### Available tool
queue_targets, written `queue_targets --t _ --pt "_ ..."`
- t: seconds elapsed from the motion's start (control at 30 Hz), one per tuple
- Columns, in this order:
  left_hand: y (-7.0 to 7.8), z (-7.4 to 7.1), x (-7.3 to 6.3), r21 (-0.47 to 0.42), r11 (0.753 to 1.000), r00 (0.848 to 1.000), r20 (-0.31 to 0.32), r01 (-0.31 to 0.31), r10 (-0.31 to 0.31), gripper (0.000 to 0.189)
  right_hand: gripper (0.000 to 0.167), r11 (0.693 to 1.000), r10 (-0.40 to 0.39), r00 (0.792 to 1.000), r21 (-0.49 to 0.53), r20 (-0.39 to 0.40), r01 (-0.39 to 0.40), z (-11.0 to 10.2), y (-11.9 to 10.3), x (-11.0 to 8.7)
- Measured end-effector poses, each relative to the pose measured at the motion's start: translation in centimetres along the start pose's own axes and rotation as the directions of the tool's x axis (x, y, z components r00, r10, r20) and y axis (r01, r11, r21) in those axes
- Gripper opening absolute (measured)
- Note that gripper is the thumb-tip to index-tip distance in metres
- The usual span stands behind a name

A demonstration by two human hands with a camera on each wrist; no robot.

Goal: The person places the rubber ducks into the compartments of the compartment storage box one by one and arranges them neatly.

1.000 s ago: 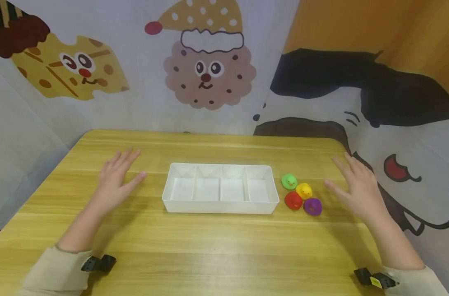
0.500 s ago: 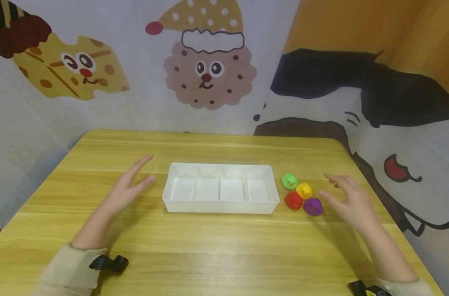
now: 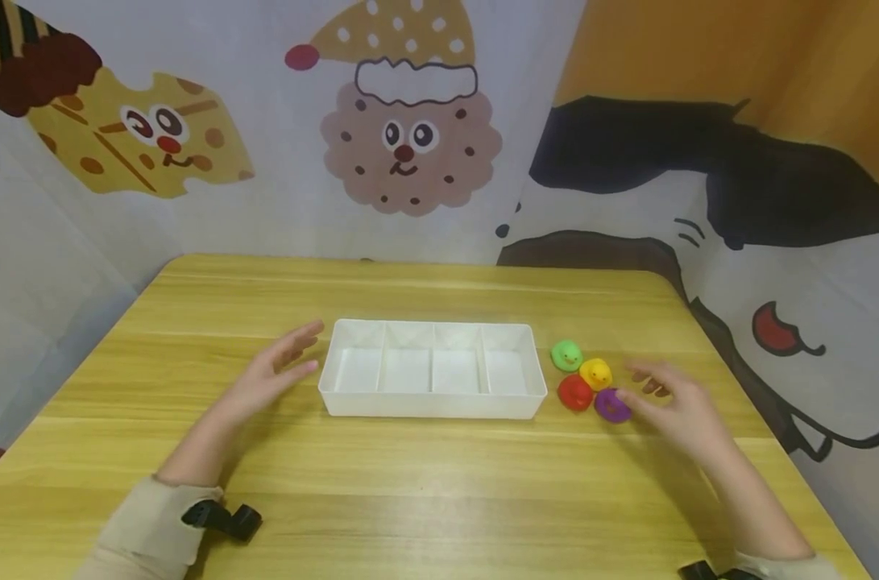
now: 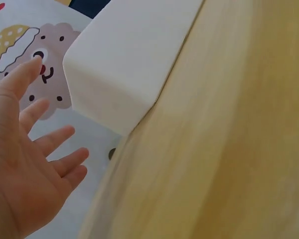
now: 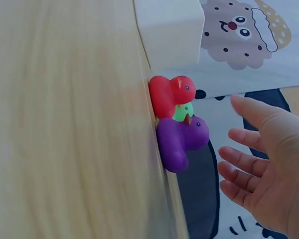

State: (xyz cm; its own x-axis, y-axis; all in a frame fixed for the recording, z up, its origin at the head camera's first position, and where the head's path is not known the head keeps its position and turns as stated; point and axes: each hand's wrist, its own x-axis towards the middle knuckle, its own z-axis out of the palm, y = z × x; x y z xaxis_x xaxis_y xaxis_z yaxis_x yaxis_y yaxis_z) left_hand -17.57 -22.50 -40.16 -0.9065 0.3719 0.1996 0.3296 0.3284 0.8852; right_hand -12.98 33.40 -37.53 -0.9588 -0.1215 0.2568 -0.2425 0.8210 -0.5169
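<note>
A white box with several compartments (image 3: 432, 406) stands in the middle of the table. To its right sit several small rubber ducks in a cluster: a green duck (image 3: 566, 355), a yellow duck (image 3: 596, 374), a red duck (image 3: 575, 393) and a purple duck (image 3: 611, 406). My right hand (image 3: 682, 411) hovers just right of the purple duck, fingers loosely bent and holding nothing; in the right wrist view a gap separates it from the purple duck (image 5: 182, 139). Beside the box's left end is my left hand (image 3: 268, 379), its fingers relaxed and apart from the box wall (image 4: 104, 94).
The wooden table (image 3: 424, 499) runs up to a curtain (image 3: 265, 225) printed with cartoon figures at the back and right. Dark camera mounts sit on both wrists, the left mount (image 3: 221, 519) close above the table.
Both hands have moved inward and lower, the left towards the box's left end, the right towards the purple duck. The fingers have bent a little more. Box and ducks stay in place.
</note>
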Motion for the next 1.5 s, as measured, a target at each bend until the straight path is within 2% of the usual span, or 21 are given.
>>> queue_targets --t 0.2,0.37,0.6,0.9,1.5 --pt "-0.8 0.5 -0.1 -0.09 0.996 0.998 0.058 0.005 0.0 0.058 0.043 1.0 0.021 1.0 0.021 0.007 -0.021 0.6 0.4 -0.4" --pt "-1.3 0.8 -0.1 -0.133 0.991 0.997 0.082 -0.003 0.014 0.059 0.04 1.0 0.028 0.999 0.013 0.026 -0.029 1.0 0.8 -0.5" --pt "-1.4 1.1 -0.3 -0.129 0.992 0.996 0.085 0.013 -0.002 0.06 0.037 0.997 0.069 0.994 0.03 0.087 -0.072 1.0 1.2 -0.6" --pt "-1.6 1.2 -0.3 -0.148 0.988 0.996 0.09 0.035 -0.021 0.06 0.033 0.997 0.068 0.992 0.038 0.104 -0.073 1.1 1.4 -0.7" --pt "-1.6 1.2 -0.2 -0.163 0.986 0.995 0.091 0.041 -0.026 0.061 0.027 0.999 0.027 0.999 0.038 0.04 -0.028 1.1 1.1 -0.6"
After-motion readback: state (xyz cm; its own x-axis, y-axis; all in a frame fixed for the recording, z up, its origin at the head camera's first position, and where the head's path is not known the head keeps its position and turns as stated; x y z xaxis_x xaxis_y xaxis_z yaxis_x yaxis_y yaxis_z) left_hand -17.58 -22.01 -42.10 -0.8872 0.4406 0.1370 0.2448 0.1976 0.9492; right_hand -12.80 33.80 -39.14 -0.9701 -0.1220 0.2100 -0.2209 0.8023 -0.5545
